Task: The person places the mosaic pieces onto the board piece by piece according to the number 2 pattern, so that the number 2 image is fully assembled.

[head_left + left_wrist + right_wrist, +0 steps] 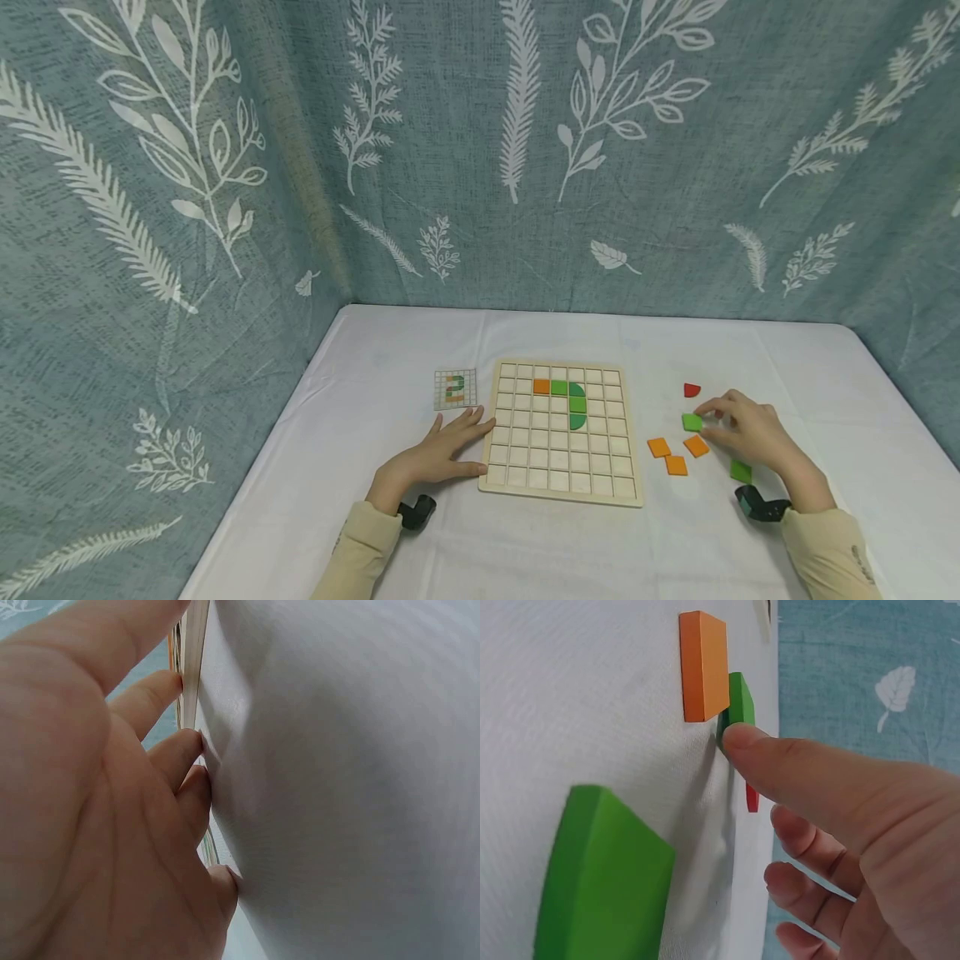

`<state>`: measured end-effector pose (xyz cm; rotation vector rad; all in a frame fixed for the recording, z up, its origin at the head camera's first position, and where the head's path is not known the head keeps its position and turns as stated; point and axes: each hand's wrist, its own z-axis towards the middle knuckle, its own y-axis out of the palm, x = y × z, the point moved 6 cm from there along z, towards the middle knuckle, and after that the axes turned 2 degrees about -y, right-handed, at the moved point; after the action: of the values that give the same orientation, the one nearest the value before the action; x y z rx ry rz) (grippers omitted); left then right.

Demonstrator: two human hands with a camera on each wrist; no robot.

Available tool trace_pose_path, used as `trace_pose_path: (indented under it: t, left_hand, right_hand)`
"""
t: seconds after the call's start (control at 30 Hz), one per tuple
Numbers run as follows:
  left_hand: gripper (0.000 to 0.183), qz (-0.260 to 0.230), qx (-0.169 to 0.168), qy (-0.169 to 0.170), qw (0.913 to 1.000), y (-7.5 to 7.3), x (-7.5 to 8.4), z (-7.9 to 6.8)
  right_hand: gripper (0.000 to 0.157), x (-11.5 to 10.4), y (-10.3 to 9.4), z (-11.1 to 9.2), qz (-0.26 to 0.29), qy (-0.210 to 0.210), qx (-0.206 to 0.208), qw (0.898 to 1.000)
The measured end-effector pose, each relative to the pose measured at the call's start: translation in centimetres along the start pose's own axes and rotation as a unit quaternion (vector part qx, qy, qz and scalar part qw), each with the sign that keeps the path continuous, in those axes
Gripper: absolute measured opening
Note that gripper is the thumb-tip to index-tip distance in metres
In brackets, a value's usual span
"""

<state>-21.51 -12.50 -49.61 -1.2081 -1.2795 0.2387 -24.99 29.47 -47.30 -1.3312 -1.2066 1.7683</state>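
A square wooden grid board (558,459) lies on the table. My left hand (442,450) is spread flat at its left side, thumb and fingertips right at the edge. Set in the upper cells are an orange square tile (542,387), a green square tile (559,387), another green square (577,405) and two dark green rounded pieces (577,422). To the right of the board, my right hand (748,429) pinches a loose green square tile (691,422) at its right edge between thumb (747,740) and forefinger. The tile stays low over the cloth.
Near the right hand lie orange square tiles (677,466), a red quarter-round piece (692,390) and another green tile (604,877) below the palm. A small pattern card (441,398) lies beyond the left hand. A patterned curtain (480,275) hangs behind the white-covered table (540,550).
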Motion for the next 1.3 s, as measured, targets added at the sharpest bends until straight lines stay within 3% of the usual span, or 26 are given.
trace_pose_path:
  t: [0.53, 1.3]
  left_hand:
    - [0.071, -0.002, 0.003, 0.006, 1.0, 0.0, -0.1, 0.0]
    - [0.07, -0.007, -0.001, 0.014, 0.9999, -0.1, 0.2, 0.0]
  right_hand:
    - [0.024, -1.5, -0.2, 0.4, -0.003, -0.003, 0.032, 0.999]
    - [0.022, -4.5, 1.0, 1.6, 0.002, -0.048, 0.041, 0.998]
